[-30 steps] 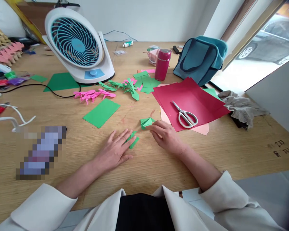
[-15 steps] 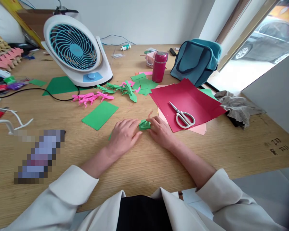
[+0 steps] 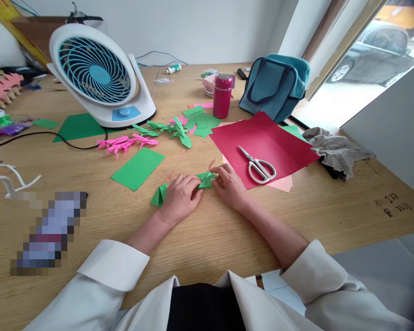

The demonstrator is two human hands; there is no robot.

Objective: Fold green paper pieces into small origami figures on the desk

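Observation:
A strip of green paper (image 3: 206, 180), folded into triangular flaps, lies on the table between my two hands. My left hand (image 3: 182, 195) rests over its middle with the fingers curled down on it. The paper's other folded end (image 3: 158, 195) sticks out at the left of that hand. At the right end, my right hand (image 3: 228, 185) pinches the paper's edge between thumb and fingers. The part beneath my left palm is hidden. A flat green paper rectangle (image 3: 138, 168) lies beyond my left hand.
White-handled scissors (image 3: 261, 171) lie on red paper sheets (image 3: 276, 138) at the right. Folded pink figures (image 3: 124, 143) and green figures (image 3: 175, 130) sit farther back. Behind them stand a fan (image 3: 100, 76), a magenta flask (image 3: 222, 96) and a blue bag (image 3: 276, 87).
More of the folded green paper shows now, on both sides of my left hand. That hand has shifted slightly right relative to the table. The whole view has swung a little.

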